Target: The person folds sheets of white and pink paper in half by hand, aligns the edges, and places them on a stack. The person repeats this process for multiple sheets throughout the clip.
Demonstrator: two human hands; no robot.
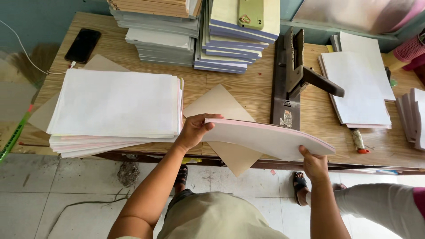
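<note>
A worn wooden table [248,88] with a pale grain stands against a blue-green wall, and below its front edge the floor is light tile [57,186], dusty, with a clump of debris near the table leg. Along the back of the table rise tall stacks of bound books [195,35], a green phone case [250,13] lying on top of one, and a black phone [83,45] sits on the far left corner with a white cable running off it. A big loose pile of white and pink sheets [115,110] fills the left side, a heavy long-arm stapler [292,79] stands in the middle, and more white sheet bundles [358,88] lie to the right. A brown card sheet [226,110] lies on the table just under the hands. The bundle of paper [270,139] is held in the air over the table's front edge, between pile and stapler: a thin sheaf, white with a pink edge on top, bowed slightly downward. The left hand [193,131] pinches its left end, thumb on top and fingers beneath; the right hand [313,163] clamps the lower right corner, thumb pressed on the sheaf. Sandalled feet [301,183] show below.
</note>
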